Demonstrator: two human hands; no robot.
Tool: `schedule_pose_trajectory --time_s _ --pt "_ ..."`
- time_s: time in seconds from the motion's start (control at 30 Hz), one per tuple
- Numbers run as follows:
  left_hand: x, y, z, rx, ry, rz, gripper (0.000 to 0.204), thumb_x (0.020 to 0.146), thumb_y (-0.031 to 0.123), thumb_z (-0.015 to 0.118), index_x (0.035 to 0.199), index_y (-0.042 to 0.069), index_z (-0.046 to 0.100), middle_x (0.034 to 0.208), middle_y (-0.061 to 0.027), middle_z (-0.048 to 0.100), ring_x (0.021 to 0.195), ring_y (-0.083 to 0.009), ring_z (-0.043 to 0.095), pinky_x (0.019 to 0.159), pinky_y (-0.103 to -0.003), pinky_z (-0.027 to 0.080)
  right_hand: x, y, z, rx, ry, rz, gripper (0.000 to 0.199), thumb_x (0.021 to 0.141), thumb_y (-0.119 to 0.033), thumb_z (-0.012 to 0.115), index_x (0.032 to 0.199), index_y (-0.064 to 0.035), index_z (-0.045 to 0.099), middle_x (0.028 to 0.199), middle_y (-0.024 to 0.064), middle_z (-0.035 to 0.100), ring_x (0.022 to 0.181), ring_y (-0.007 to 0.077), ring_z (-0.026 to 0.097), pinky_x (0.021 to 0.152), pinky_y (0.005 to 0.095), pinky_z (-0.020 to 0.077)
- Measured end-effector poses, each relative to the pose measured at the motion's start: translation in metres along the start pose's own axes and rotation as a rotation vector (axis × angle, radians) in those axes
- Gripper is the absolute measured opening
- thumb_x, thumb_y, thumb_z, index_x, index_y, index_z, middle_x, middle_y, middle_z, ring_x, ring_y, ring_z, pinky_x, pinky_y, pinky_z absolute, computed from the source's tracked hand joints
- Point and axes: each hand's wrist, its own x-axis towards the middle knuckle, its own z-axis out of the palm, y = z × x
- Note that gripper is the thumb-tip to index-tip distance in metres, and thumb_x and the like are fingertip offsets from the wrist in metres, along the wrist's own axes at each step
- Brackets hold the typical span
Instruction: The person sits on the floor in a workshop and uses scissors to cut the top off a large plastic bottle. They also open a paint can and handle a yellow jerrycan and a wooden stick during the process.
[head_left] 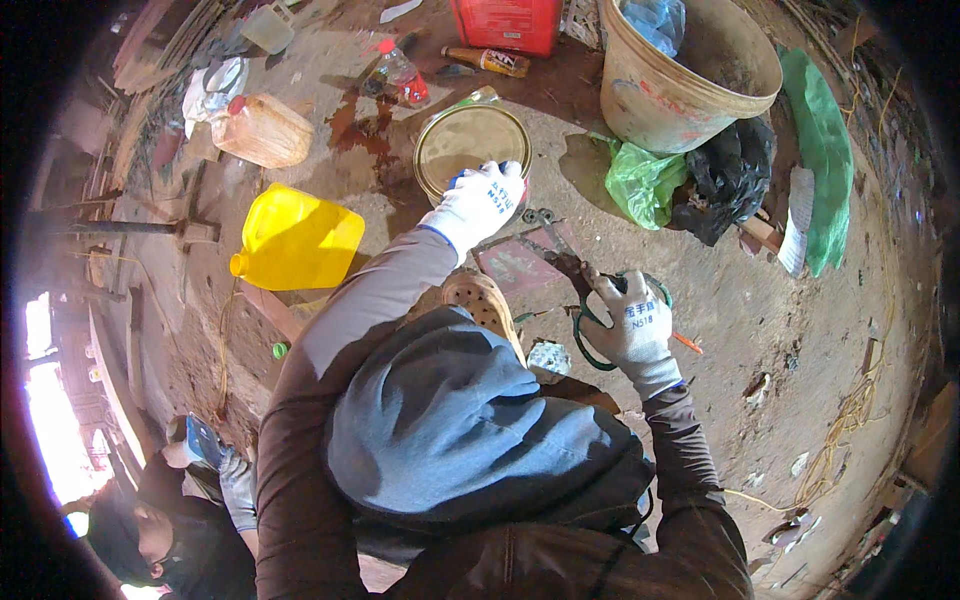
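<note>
Both of our gloved hands are busy: our left hand (pixel 483 200) is clamped down over the near rim of a round tin (pixel 471 143) with a gold-coloured lid that stands on the dirt floor (pixel 800 340) ahead of us, and our right hand (pixel 634 322) is closed around the green-coated handles of a pair of shears (pixel 585 290), whose rusty blades point up and left toward the tin without touching it. We judge this to be the bracing step — the tin held steady, the tool brought close but not yet set against the metal. Any next move would call for the blade tips to meet the lid's edge just beside our left fingers, so the angle has to keep clear of the glove. Room is tight on the left: a yellow jerrycan (pixel 298 238) lies on its side near our left forearm, and a plastic bottle with a red cap (pixel 400 75) sits just beyond the tin by a dark red stain. Past the tin to the right a big tan bucket (pixel 690 75) stands with a green bag (pixel 640 180) and a black bag (pixel 725 180) bunched at its foot. Open ground lies to our right — bare dirt with scattered scraps. Another person (pixel 170 520) crouches at lower left, well apart.
</note>
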Motion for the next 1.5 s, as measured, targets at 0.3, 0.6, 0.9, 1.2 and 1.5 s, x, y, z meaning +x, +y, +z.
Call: schedule_pose_trajectory --time_s 0.3,0.6,0.9,1.2,1.5 --pt "0.000 -0.014 -0.008 -0.026 -0.129 0.097 0.022 0.092 0.019 0.053 0.108 0.003 0.052 0.087 -0.0177 0.065 0.063 -0.0354 0.071 0.054 -0.045 0.057 -0.012 0.004 0.015 0.061 0.006 0.042 0.055 0.071 -0.039 0.076 0.122 -0.0218 0.067 0.094 0.0131 0.053 0.084 0.0315 0.062 0.066 0.0440 0.0496" --pt "-0.005 -0.106 -0.030 -0.270 -0.316 -0.027 0.150 0.045 0.043 0.096 0.159 0.016 0.004 0.162 -0.0245 0.010 0.141 -0.0488 0.031 0.115 -0.053 0.033 0.018 0.010 -0.029 0.012 0.008 -0.051 0.057 0.067 -0.032 0.079 0.120 -0.0152 0.066 0.093 0.0144 0.055 0.082 0.0329 0.062 0.068 0.0449 0.0499" --pt "0.007 -0.072 -0.004 -0.424 -0.349 -0.236 0.155 0.048 0.056 0.092 0.158 0.010 -0.008 0.163 -0.0269 -0.006 0.144 -0.0582 0.011 0.115 -0.063 0.024 0.030 -0.011 -0.002 0.069 0.046 0.082 0.061 0.066 -0.032 0.081 0.122 -0.0140 0.067 0.092 0.0144 0.058 0.084 0.0337 0.063 0.072 0.0430 0.0510" --pt "0.023 -0.005 -0.012 -0.544 -0.148 -0.603 0.152 0.050 0.065 0.086 0.158 0.008 -0.003 0.160 -0.0325 0.000 0.143 -0.0603 0.009 0.112 -0.069 0.020 0.028 -0.004 -0.016 0.051 0.159 0.132 0.061 0.067 -0.033 0.082 0.123 -0.0152 0.066 0.090 0.0155 0.054 0.081 0.0346 0.061 0.067 0.0454 0.0501" --pt "0.031 -0.018 -0.025 -0.663 -0.311 -0.593 0.145 0.056 0.047 0.092 0.158 0.009 -0.004 0.159 -0.0351 0.002 0.140 -0.0619 0.020 0.107 -0.062 0.037 0.036 0.031 -0.071 -0.276 -0.066 -0.067 0.058 0.073 -0.038 0.076 0.127 -0.0223 0.064 0.102 0.0135 0.055 0.088 0.0307 0.064 0.073 0.0444 0.0532"
